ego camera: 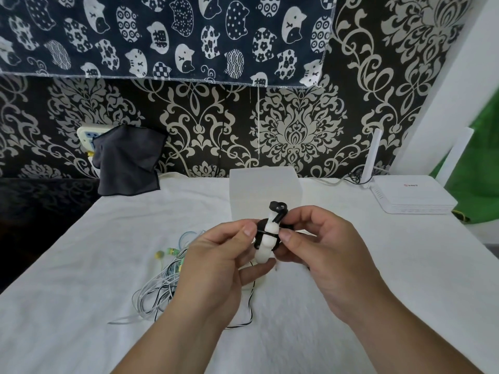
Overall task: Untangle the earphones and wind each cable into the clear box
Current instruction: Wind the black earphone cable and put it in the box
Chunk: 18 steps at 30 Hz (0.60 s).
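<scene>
Black earphone cable [266,234], wound on white holder [266,247], pinched before clear box [259,184] by left grip [213,260] and right grip [324,252]. Saw other earphones [162,287] tangled left of box.

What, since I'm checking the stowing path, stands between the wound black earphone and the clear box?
Nothing visible. The left hand and right hand hold the black earphone just before the clear box; the tangled earphones lie to the left.

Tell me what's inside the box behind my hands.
Nothing shows through the frosted box. The left hand, right hand and black earphone cover its lower front, so its contents are hidden.
</scene>
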Available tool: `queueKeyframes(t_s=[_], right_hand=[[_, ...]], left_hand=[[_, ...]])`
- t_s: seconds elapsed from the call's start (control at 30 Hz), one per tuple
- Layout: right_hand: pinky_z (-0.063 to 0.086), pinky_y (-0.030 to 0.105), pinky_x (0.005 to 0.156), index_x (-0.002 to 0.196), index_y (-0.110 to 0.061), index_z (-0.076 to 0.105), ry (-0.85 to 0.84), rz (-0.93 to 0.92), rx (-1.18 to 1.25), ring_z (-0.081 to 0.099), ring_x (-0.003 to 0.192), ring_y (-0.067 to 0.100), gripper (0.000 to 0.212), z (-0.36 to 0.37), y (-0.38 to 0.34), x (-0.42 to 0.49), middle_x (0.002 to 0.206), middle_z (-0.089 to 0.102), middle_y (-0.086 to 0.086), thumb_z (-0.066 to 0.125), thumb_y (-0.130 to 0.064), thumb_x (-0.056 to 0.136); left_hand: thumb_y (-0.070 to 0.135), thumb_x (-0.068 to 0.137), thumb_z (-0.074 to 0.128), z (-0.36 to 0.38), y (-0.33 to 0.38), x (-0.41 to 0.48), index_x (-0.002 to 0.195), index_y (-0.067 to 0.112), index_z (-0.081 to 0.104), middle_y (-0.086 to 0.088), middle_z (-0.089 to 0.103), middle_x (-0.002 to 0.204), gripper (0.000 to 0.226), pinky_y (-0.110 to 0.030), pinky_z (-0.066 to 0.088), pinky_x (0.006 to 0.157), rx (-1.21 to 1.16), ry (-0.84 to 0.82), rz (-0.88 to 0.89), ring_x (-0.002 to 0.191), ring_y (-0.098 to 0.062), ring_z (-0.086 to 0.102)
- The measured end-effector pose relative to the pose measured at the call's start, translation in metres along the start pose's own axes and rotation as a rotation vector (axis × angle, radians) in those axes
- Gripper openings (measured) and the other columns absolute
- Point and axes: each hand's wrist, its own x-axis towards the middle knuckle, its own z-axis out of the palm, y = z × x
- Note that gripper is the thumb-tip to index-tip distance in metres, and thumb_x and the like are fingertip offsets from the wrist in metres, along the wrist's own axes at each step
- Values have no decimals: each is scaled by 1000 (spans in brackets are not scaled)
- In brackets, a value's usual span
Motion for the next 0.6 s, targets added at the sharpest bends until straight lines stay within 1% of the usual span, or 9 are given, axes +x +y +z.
queueKeyframes(t_s=[0.07, 0.13, 0.17, 0.23, 0.3, 0.37, 0.4, 0.5, 0.6], right_hand=[[61, 41, 75, 92, -14, 72, -2, 6, 8, 72, 70, 24, 11, 0, 0, 0, 87, 74, 7, 70, -4, 88], [61, 40, 74, 91, -15, 73, -5, 10, 14, 72, 69, 25, 12, 0, 0, 1, 88, 74, 8, 71, -3, 87], [61, 41, 74, 91, -15, 73, -8, 15, 17, 71, 69, 25, 12, 0, 0, 0, 88, 74, 9, 71, -3, 87], [61, 43, 75, 91, -15, 73, -13, 25, 20, 71, 68, 25, 13, 0, 0, 0, 89, 74, 9, 71, -3, 87], [61, 44, 75, 91, -14, 73, -14, 31, 26, 71, 68, 25, 13, -1, 0, 0, 89, 74, 9, 71, -2, 86], [61, 44, 76, 91, -14, 74, -22, 38, 40, 71, 70, 26, 13, -1, 1, 0, 89, 74, 10, 72, -2, 86], [61, 44, 76, 91, -14, 74, -29, 41, 43, 72, 71, 27, 13, -1, 1, 0, 90, 74, 10, 72, -2, 86], [61, 43, 77, 94, -12, 73, -53, 60, 46, 72, 72, 27, 13, -2, 3, 0, 88, 75, 10, 72, -1, 86], [61, 40, 76, 97, -7, 71, -79, 82, 48, 72, 74, 26, 13, -3, 4, 0, 89, 75, 11, 70, 1, 87]], left_hand=[[14, 69, 69, 0, 2, 0, 72, 9, 76, -13, 71, 89, 9, -41, 60, 61, -7, 0, -4, 76, -27, 50], [12, 69, 68, 0, 3, -1, 65, 8, 72, -11, 74, 91, 7, -43, 61, 60, -4, -18, -9, 73, -26, 58], [11, 69, 68, 1, 3, -2, 63, 8, 70, -10, 75, 89, 7, -44, 62, 61, 1, -25, -11, 67, -22, 63], [10, 70, 67, 2, 4, -2, 61, 8, 69, -8, 76, 86, 9, -44, 62, 62, 7, -34, -14, 57, -16, 66], [10, 69, 67, 1, 3, -1, 59, 8, 70, -8, 76, 87, 11, -43, 62, 61, 16, -39, -24, 59, -17, 67], [11, 68, 68, -1, 3, 1, 65, 5, 70, -11, 76, 90, 7, -41, 61, 60, 26, -42, -49, 65, -21, 68], [11, 67, 68, -2, 3, 2, 70, 2, 69, -11, 76, 88, 9, -40, 61, 60, 27, -42, -65, 65, -21, 68], [9, 67, 68, -4, 3, 2, 84, -3, 66, -7, 73, 74, 21, -40, 62, 61, 14, -36, -134, 58, -17, 68], [9, 67, 69, -7, 1, 3, 99, -7, 65, -9, 72, 75, 36, -38, 61, 60, 4, -51, -198, 64, -19, 70]])
